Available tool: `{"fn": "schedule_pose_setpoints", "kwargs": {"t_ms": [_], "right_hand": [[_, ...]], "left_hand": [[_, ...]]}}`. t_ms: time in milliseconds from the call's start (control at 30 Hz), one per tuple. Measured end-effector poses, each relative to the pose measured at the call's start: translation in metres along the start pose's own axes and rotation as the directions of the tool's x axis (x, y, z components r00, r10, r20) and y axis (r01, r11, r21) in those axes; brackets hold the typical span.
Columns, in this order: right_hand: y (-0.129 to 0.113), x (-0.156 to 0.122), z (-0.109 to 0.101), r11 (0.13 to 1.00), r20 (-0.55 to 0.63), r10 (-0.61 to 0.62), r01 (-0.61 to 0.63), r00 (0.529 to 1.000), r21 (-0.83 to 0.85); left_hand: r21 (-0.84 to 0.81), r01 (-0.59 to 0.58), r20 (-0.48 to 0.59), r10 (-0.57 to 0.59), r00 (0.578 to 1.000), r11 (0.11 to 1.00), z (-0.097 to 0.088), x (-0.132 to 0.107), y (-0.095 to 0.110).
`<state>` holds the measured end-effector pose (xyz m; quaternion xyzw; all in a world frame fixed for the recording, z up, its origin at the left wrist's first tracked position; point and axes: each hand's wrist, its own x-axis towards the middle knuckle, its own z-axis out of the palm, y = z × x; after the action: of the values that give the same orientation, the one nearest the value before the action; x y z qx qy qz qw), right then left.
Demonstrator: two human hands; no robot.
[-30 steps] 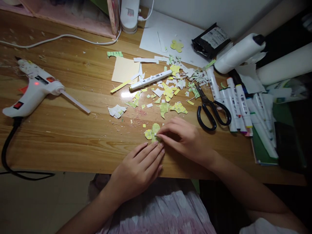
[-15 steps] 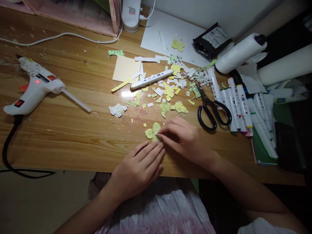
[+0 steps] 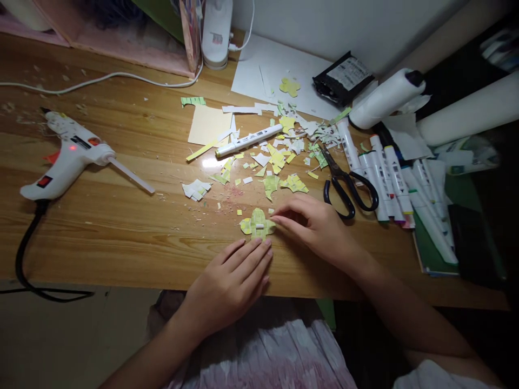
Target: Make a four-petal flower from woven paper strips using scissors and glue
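A yellow-green paper flower (image 3: 257, 216) with rounded petals lies near the front of the wooden table. A short white strip (image 3: 260, 226) rests across its middle. My left hand (image 3: 235, 281) is spread flat, palm down, its fingertips at the flower's lower petal. At the right petal's edge, the thumb and forefinger of my right hand (image 3: 312, 227) come together in a pinch; whatever is between them, if anything, is too small to make out. Paper scraps (image 3: 278, 156) are scattered just beyond the flower.
A white glue gun (image 3: 73, 151) with a red light lies at the left. Black-handled scissors (image 3: 344, 181) and several markers (image 3: 397, 178) are at the right. A single marker (image 3: 249, 141) lies among the scraps. Another yellow flower (image 3: 289, 86) sits on a white sheet (image 3: 251, 65).
My right fingers have left the white strip on the flower's middle and moved to the right petal. My left hand stays at the lower petal. The view has shifted slightly.
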<state>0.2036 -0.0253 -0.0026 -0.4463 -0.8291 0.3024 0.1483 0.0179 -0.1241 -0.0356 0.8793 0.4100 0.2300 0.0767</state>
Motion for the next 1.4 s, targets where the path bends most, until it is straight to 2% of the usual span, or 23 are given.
{"fn": "schedule_pose_setpoints", "kwargs": {"t_ms": [67, 133, 233, 433, 667, 800, 867, 933, 1033, 1133, 1267, 1400], "right_hand": [[0.001, 0.000, 0.000, 0.998, 0.051, 0.045, -0.047, 0.998, 0.040], [0.001, 0.000, 0.003, 0.995, 0.079, 0.040, -0.047, 0.996, 0.091], [0.001, 0.000, 0.007, 0.987, 0.083, 0.042, -0.054, 0.996, 0.154], [0.006, -0.001, 0.010, 0.933, 0.074, 0.132, -0.149, 0.989, 0.328], [0.006, -0.003, 0.013, 0.806, 0.145, 0.174, -0.225, 0.974, 0.547], [0.009, -0.001, 0.004, 0.671, 0.206, 0.193, -0.282, 0.959, 0.686], [0.016, 0.001, -0.007, 0.648, 0.182, 0.219, -0.282, 0.959, 0.707], [0.027, 0.003, -0.019, 0.666, 0.114, 0.262, -0.265, 0.958, 0.697], [0.044, 0.007, -0.033, 0.671, 0.034, 0.296, -0.233, 0.954, 0.704], [0.050, 0.009, -0.037, 0.675, 0.002, 0.313, -0.224, 0.950, 0.703], [0.041, 0.010, -0.037, 0.700, 0.003, 0.318, -0.237, 0.948, 0.673], [0.034, 0.009, -0.039, 0.686, 0.000, 0.302, -0.217, 0.953, 0.694]], "left_hand": [[0.001, -0.008, -0.008, 0.008, 1.000, 1.000, 0.000, 0.000, 0.000], [0.007, -0.015, -0.014, 0.015, 1.000, 1.000, -0.001, 0.001, 0.000], [0.019, -0.019, -0.014, 0.019, 1.000, 1.000, -0.002, 0.001, 0.000], [0.037, -0.040, -0.026, 0.041, 0.999, 0.999, -0.002, 0.001, 0.000], [0.006, -0.056, -0.026, 0.056, 0.998, 0.998, 0.001, -0.002, 0.000], [-0.166, -0.099, -0.075, 0.087, 0.993, 0.981, -0.012, -0.010, -0.001], [-0.250, -0.033, -0.134, -0.001, 0.991, 0.968, -0.025, -0.009, -0.005], [-0.237, 0.104, -0.149, -0.142, 0.979, 0.966, -0.038, 0.000, -0.014], [-0.136, 0.268, -0.017, -0.273, 0.962, 0.954, -0.044, 0.025, -0.035], [-0.137, 0.389, 0.141, -0.371, 0.918, 0.911, -0.036, 0.051, -0.055], [-0.135, 0.462, 0.173, -0.438, 0.882, 0.877, -0.023, 0.065, -0.064], [-0.177, 0.459, 0.178, -0.430, 0.885, 0.871, -0.031, 0.071, -0.069]]}}
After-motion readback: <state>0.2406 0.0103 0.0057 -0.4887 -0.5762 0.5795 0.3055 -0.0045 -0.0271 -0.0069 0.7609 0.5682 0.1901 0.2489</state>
